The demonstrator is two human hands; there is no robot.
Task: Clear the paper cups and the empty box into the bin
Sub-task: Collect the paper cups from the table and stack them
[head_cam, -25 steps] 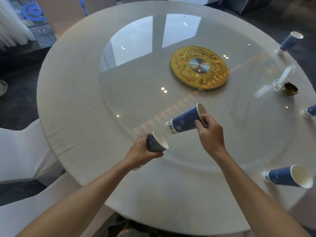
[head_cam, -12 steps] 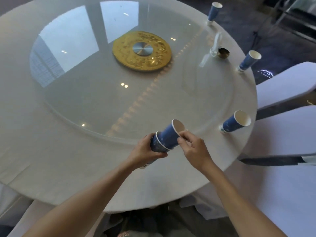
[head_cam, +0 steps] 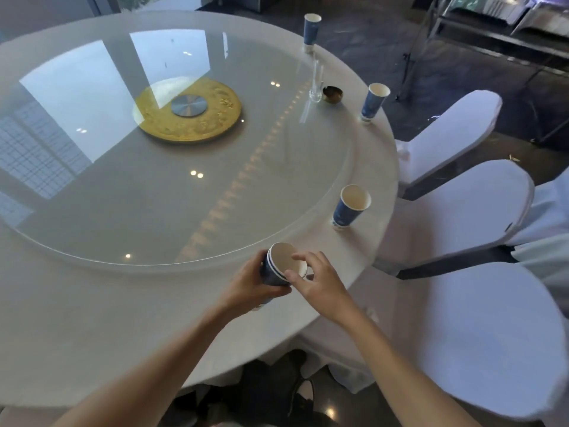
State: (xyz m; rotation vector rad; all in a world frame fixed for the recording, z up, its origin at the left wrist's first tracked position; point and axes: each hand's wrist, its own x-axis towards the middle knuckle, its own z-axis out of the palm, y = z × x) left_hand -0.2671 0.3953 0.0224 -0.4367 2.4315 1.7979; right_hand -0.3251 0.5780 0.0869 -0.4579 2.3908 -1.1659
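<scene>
Nesting cups to carry them in one trip, by the look of it. Left hand (head_cam: 246, 285) wrapped around the blue stacked cups (head_cam: 277, 268), fingers closed on the wall, tilted toward the right hand (head_cam: 317, 278). Right fingers (head_cam: 300, 257) spread loosely over the rim, gripping nothing (probably just pressing the inner cup home). Three more paper cups upright along the desk (head_cam: 92, 318) edge: nearest cup (head_cam: 351, 208), middle cup (head_cam: 374, 101), far cup (head_cam: 311, 27). No bin or box in view.
</scene>
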